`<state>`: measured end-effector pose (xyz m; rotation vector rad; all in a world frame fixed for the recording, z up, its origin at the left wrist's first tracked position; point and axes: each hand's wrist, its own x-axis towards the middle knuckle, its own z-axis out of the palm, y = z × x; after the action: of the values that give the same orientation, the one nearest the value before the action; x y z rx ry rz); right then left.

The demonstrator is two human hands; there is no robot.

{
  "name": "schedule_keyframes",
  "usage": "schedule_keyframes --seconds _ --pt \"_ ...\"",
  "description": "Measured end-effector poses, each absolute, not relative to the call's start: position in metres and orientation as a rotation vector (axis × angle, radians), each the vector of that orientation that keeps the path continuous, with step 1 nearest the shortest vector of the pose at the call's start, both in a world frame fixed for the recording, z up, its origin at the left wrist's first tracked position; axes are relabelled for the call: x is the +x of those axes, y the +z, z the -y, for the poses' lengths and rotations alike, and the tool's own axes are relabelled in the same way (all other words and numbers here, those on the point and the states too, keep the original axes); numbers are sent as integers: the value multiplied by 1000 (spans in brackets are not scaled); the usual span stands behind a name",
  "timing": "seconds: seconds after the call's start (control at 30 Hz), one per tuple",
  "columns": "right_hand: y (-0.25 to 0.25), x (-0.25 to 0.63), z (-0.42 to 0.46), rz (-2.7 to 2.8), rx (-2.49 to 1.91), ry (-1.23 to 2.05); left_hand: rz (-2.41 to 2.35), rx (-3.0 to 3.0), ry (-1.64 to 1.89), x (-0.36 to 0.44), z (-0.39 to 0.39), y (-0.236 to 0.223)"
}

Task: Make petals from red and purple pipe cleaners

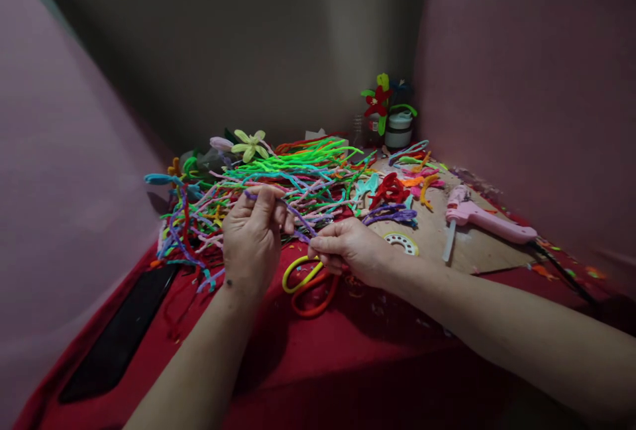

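A purple pipe cleaner (297, 213) stretches between my two hands above the front of the table. My left hand (253, 238) pinches it between thumb and fingers near one end. Farther right and slightly lower, my right hand (350, 249) grips the other part with closed fingertips. Just below my hands lie scissors with yellow and red handle loops (313, 309); their blades are hidden. Behind my hands spreads a heap of loose pipe cleaners (308, 161) in green, pink, blue and other colours.
A pink glue gun (489, 219) rests on a cardboard sheet (422, 264) at right, near a roll of tape (401, 243) and bent purple pieces (390, 215). A black phone (122, 334) lies at left on the red cloth (348, 357). Pipe-cleaner flowers (378, 102) stand at the back.
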<state>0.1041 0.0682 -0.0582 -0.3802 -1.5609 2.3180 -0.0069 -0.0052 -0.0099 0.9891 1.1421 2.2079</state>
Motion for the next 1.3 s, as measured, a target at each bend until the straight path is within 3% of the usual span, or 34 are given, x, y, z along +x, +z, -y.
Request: schedule_keyframes --seconds 0.13,0.3,0.37,0.87,1.1,1.3 --pt "-53 108 -72 1444 -340 2298 -1178 944 2132 -16 8 -9" --pt "-51 110 -77 1418 -310 2327 -1299 912 1549 -17 6 -21" --pt "-52 111 -78 1418 -289 2376 -1313 921 1484 -13 5 -25" --pt "-52 111 -77 1357 -191 2441 -1278 807 1558 -7 2 -28" --pt "-53 111 -76 1442 -288 2372 -1485 947 1664 -4 4 -27" --pt "-54 112 -81 1049 -235 2807 -1529 930 1731 -4 4 -26"
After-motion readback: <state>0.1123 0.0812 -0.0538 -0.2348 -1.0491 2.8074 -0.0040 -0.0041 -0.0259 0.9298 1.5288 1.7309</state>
